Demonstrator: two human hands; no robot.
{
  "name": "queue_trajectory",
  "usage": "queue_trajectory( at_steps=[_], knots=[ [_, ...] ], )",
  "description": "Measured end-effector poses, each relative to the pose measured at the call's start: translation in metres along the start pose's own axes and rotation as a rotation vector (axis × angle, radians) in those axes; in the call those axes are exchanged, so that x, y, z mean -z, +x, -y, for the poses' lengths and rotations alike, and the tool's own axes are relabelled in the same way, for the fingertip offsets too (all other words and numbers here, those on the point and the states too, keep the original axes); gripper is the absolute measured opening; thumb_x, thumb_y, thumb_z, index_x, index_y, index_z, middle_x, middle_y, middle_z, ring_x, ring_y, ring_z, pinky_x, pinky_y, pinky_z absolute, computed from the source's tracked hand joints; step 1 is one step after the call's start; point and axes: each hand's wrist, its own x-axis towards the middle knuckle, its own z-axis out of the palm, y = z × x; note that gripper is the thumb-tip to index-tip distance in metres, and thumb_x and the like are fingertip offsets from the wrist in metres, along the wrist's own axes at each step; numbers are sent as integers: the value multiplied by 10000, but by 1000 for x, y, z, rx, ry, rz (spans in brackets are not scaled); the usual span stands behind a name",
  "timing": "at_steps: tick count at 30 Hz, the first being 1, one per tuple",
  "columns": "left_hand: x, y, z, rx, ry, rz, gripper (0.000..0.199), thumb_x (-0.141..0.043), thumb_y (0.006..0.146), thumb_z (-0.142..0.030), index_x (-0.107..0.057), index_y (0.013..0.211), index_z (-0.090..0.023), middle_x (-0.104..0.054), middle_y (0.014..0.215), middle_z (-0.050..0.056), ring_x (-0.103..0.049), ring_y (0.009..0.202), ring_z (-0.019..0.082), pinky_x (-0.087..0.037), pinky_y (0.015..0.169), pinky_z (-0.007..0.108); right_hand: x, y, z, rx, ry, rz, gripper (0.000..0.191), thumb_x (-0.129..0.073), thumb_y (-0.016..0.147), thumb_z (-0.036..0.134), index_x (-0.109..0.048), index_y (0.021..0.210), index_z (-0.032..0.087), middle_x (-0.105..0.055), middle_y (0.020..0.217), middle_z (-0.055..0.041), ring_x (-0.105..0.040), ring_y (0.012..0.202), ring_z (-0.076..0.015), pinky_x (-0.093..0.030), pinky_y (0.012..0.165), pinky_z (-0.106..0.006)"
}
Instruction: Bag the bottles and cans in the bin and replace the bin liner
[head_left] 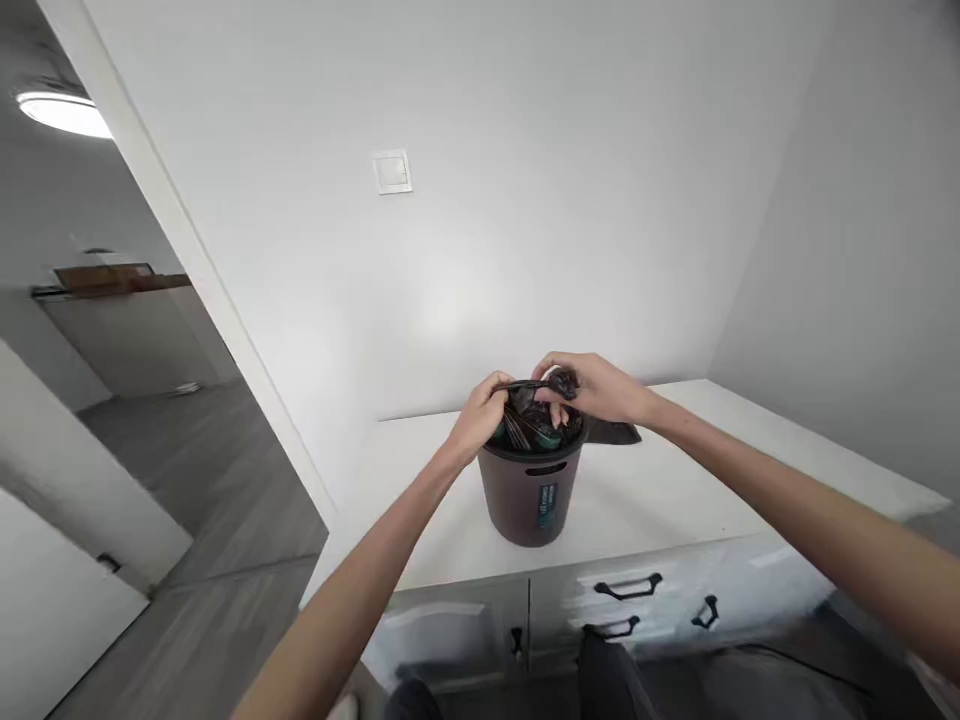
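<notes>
A brown round trash bin [521,500] with a blue label stands upright on a white cabinet top. Inside it sits a black trash bag [529,435], bunched near the rim. At the bin's left rim, my left hand [484,405] pinches the edge of the bag. My right hand [589,388] is above the right side of the opening, with its fingers closed on a gathered piece of the same bag. A stretched strand of black plastic runs between both hands. Beside the bin, to the right, a flat dark piece [613,432] lies on the cabinet top.
The white cabinet [675,490] has black handles [628,587] on its front and meets a white wall behind. A light switch [392,172] is on that wall. To the left, a doorway opens onto a grey floor [232,560].
</notes>
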Motion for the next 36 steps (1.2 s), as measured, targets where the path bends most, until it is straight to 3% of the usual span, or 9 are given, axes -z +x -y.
queue_trajectory(
  at_steps=[4, 8, 12, 18, 22, 24, 27, 31, 36],
  knots=[
    [4, -5, -9, 22, -34, 122, 183, -525, 848, -264, -645, 978, -219, -691, 1043, 18, -610, 1037, 209, -468, 934, 314, -3, -1, 6, -59, 158, -71, 426, -793, 805, 612, -666, 889, 215, -699, 629, 5, -644, 580, -184, -498, 606, -328],
    [1, -10, -14, 25, -79, 194, 333, -699, 822, -341, -677, 1131, -218, -720, 1191, 49, -628, 1178, 255, -467, 1028, 356, -10, -2, 4, -151, 325, -158, 509, -814, 777, 647, -684, 967, 193, -681, 649, -3, -584, 579, -154, -436, 567, -304],
    [-3, -8, -10, -47, -91, 230, 240, -593, 904, -341, -735, 1041, -204, -748, 1104, 36, -644, 1162, 252, -452, 1044, 348, -10, -6, 6, -108, 337, -138, 487, -765, 822, 670, -711, 857, 187, -649, 655, -1, -528, 589, -126, -422, 613, -303],
    [2, -2, -3, 58, -144, 145, 194, -511, 875, -288, -690, 865, -214, -695, 940, 0, -616, 960, 192, -451, 874, 290, 6, -9, 5, -63, 21, 7, 378, -748, 858, 555, -712, 731, 201, -714, 707, -19, -638, 684, -179, -490, 736, -339],
    [0, -5, -6, 57, -82, 120, 178, -505, 873, -309, -636, 786, -225, -656, 859, -13, -591, 903, 190, -439, 830, 287, 1, -7, -1, 4, -319, -262, 58, -709, 850, 281, -688, 882, 238, -735, 701, 16, -671, 675, -193, -489, 696, -320],
    [-1, -7, -9, 37, -47, 128, 238, -493, 902, -351, -660, 783, -229, -692, 893, -3, -609, 947, 211, -447, 877, 306, -5, -6, -4, 43, -430, -405, 144, -647, 813, 141, -646, 910, 247, -736, 716, 30, -672, 667, -183, -481, 677, -298],
    [-3, -8, -13, 77, -82, 184, 445, -427, 979, -517, -741, 828, -240, -760, 1011, 26, -638, 1082, 259, -438, 1005, 352, -14, -5, -12, 109, -505, -532, 217, -607, 785, 69, -614, 909, 248, -748, 768, 24, -683, 673, -181, -482, 659, -283],
    [-6, -3, -17, 182, -227, 163, 588, -431, 974, -700, -762, 825, -238, -778, 984, 59, -660, 1105, 274, -427, 1050, 375, -24, -6, -28, 288, -592, -593, 235, -540, 839, 47, -630, 920, 248, -782, 902, -9, -719, 779, -199, -500, 686, -295],
    [-12, 4, -14, 244, -384, 148, 453, -745, 832, -641, -691, 704, -210, -658, 718, 12, -614, 763, 181, -461, 793, 323, -30, -7, -37, 479, -670, -607, 305, -495, 877, 15, -682, 947, 245, -792, 964, -21, -733, 827, -199, -528, 693, -308]
  ],
)
